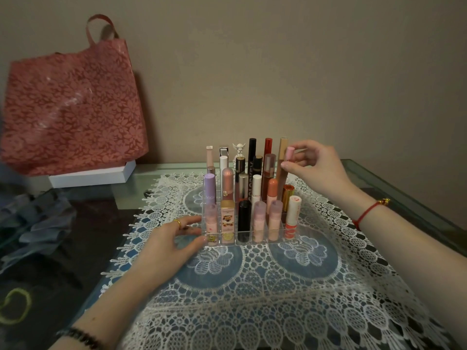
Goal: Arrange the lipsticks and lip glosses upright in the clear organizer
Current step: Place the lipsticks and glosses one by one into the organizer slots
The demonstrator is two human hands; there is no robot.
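Note:
The clear organizer stands on a white lace mat and holds several lipsticks and lip glosses upright in rows. My left hand rests against its front left corner, fingers touching the wall. My right hand is at the back right, with its fingertips pinching a pink-capped tube that stands above the right rear compartments. A tall tan tube stands just left of it. In the front row are a black lipstick and a gold box-shaped one with a bear picture.
A red floral tote bag leans on the wall at the back left, over a white box. Grey-blue fabric lies on the dark table at the left. The glass table edge runs along the right.

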